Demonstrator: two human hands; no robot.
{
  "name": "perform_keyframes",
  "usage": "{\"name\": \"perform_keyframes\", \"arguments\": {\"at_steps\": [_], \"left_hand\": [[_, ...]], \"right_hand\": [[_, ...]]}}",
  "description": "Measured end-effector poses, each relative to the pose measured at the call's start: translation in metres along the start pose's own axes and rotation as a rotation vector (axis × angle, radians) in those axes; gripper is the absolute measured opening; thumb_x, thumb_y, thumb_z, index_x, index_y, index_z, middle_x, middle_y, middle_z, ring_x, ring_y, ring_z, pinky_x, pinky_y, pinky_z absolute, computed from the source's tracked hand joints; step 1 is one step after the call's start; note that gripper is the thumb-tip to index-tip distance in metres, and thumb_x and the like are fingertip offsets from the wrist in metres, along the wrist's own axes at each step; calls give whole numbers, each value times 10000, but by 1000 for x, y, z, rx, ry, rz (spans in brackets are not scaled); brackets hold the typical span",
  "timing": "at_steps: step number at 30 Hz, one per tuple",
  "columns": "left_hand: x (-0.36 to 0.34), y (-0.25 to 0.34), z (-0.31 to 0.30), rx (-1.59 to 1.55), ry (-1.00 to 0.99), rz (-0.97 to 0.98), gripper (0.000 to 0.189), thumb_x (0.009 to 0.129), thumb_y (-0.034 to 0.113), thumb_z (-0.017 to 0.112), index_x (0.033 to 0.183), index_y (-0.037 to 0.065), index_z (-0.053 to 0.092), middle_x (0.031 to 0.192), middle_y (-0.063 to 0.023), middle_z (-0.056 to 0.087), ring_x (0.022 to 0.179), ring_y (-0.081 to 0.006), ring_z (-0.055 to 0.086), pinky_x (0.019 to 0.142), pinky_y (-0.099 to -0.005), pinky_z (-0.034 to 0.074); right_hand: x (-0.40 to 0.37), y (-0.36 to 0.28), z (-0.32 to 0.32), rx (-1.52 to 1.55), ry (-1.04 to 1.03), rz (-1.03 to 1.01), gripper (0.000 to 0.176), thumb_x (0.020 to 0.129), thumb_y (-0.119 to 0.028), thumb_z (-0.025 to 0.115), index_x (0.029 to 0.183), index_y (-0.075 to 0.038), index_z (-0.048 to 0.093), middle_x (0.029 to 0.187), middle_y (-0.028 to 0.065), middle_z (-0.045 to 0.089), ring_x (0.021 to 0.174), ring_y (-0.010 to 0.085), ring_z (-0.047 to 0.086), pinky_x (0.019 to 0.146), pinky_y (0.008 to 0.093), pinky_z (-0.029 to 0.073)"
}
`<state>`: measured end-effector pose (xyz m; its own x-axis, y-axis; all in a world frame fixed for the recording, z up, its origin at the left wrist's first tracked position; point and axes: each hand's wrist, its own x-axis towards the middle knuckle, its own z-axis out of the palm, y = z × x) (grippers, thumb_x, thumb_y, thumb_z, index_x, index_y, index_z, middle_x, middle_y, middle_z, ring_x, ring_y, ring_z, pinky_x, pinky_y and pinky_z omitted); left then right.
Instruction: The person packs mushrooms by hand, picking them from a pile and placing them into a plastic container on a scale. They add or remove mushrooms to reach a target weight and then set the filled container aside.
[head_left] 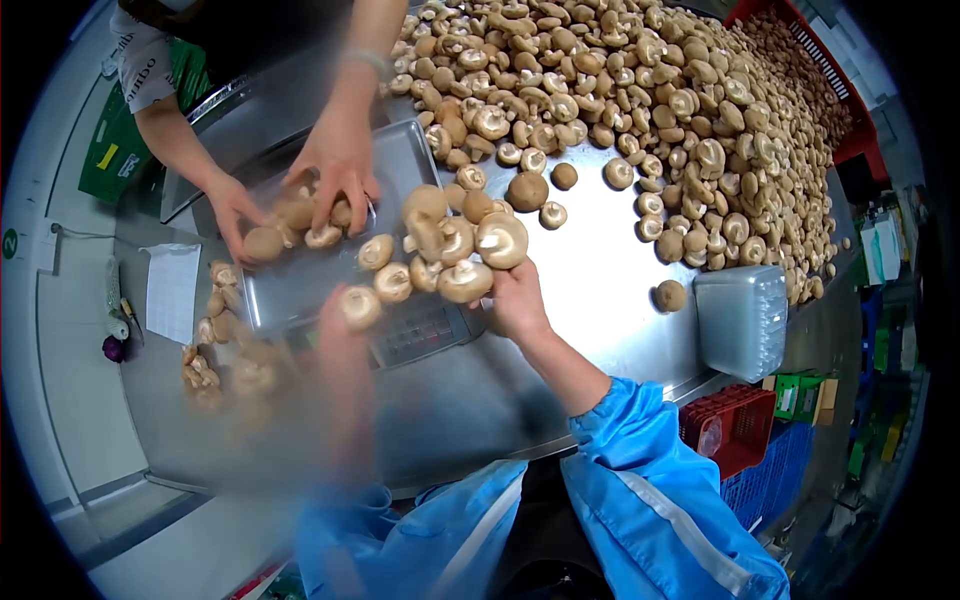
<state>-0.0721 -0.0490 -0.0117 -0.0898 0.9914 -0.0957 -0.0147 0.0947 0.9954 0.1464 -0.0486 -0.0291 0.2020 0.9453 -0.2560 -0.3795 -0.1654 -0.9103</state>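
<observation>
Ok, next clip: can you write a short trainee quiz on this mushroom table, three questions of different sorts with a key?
1. What stands on the metal table beside the big mushroom pile?
a) a glass bottle
b) a stack of clear plastic containers
c) a kettle
2. True or false: both of the co-worker's hands are touching mushrooms.
3. Fill in: of the camera wearer's two hands, the ____ one is badly blurred.

Key: 1 b; 2 true; 3 left
</observation>
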Motion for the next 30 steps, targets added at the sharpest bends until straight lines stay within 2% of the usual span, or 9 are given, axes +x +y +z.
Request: {"name": "perform_keyframes", "arguments": {"at_steps": [4,8,9,11,13,17,23,26,30], "left_hand": [[11,10,3,-270,152,-65,409,1040,204,382,1330,-79,437,1245,-177,546,1121,-243,560,924,-386,500],[38,-3,-15,-1,116,34,374,1034,184,404,1307,-62,469,1206,-161,559,1082,-232,567,910,-378,509],[47,-3,-17,39,104,94,368,1033,186,407,1301,-57,477,1200,-158,561,1073,-230,570,904,-375,512],[53,-1,-18,-227,143,-1,354,1028,197,424,1285,-33,502,1192,-143,565,1055,-225,581,884,-361,521],[69,-19,-34,4,105,157,352,1024,196,434,1290,-26,504,1191,-144,570,1049,-217,587,883,-345,520],[68,3,-33,42,145,-50,351,1021,179,443,1311,-11,502,1185,-141,581,1063,-210,588,915,-333,499],[59,8,-32,700,271,369,362,1012,125,436,1350,4,480,1253,-154,576,1120,-223,574,984,-337,446],[56,38,-17,659,255,490,374,1000,95,430,1364,17,469,1335,-171,531,1205,-261,539,1022,-358,418],[75,24,-9,1010,-48,714,429,991,107,434,1414,38,419,1441,-169,436,1339,-317,411,1104,-410,319]], "right_hand": [[9,8,21,-56,45,-18,196,974,-45,429,1079,44,568,886,126,671,602,175,624,529,276,516],[20,-3,30,-461,9,-102,195,949,-65,502,1110,31,555,852,151,663,585,172,624,527,297,507],[27,-3,33,-646,20,-267,346,872,-19,550,1217,-6,518,953,222,638,845,390,646,725,422,528],[30,-7,36,-817,-9,-315,389,859,-36,573,1241,-15,507,1009,216,621,910,424,612,774,450,512],[33,-10,38,-1015,-34,-424,454,848,-72,596,1282,-10,475,1084,215,581,911,432,608,780,476,510],[31,-21,46,-1115,-41,-399,535,843,-70,594,1335,16,400,1155,222,533,887,431,611,742,481,519],[16,-31,51,-1082,-68,-452,592,848,-48,581,1381,5,328,1266,214,467,902,422,608,722,476,529],[15,-31,51,-1059,-76,-490,573,857,-46,581,1381,-15,352,1291,204,470,947,419,603,763,462,530],[11,-35,51,-1012,-94,-533,527,866,-31,566,1366,-40,400,1302,185,485,1019,405,587,818,442,523]]}}
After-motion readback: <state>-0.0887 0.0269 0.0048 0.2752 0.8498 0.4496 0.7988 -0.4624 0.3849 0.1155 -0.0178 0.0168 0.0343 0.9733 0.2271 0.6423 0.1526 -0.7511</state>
